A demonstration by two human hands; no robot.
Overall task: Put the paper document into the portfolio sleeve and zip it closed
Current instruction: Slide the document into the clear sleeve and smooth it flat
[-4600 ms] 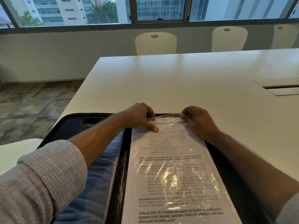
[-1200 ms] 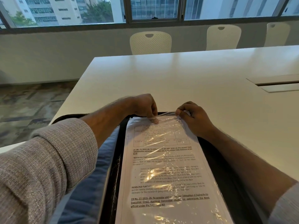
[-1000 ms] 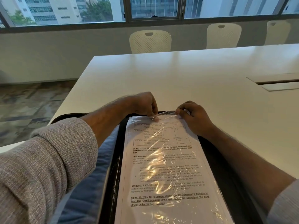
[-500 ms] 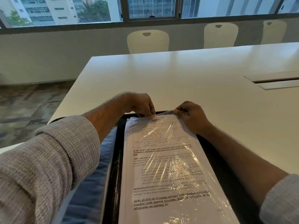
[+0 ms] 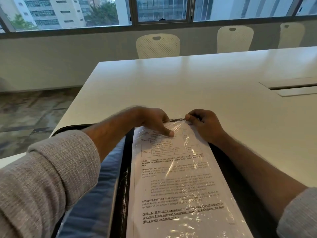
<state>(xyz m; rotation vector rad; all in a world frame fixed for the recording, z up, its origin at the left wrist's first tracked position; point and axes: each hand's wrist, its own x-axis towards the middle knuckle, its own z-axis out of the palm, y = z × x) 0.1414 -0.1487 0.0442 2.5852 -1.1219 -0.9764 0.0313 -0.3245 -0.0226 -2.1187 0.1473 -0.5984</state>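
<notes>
A printed paper document (image 5: 178,184) lies under a clear, crinkled plastic sleeve (image 5: 193,200) inside an open black portfolio (image 5: 122,186) with a blue lining on its left half. My left hand (image 5: 152,120) rests on the sleeve's far end, with one finger stretched out and pressing down on the plastic over the table printed on the page. My right hand (image 5: 204,125) pinches the sleeve's far right corner between thumb and fingers. The portfolio's zipper is not clearly visible.
The portfolio lies at the near corner of a long white table (image 5: 197,86). A cable hatch (image 5: 295,87) is set into the table at the right. White chairs (image 5: 157,46) stand at the far side, below windows. Carpeted floor lies to the left.
My left hand has shifted right and stretched a finger farther down onto the sleeve. My right hand has kept its pinch on the far corner. The paper sits slightly deeper in the sleeve.
</notes>
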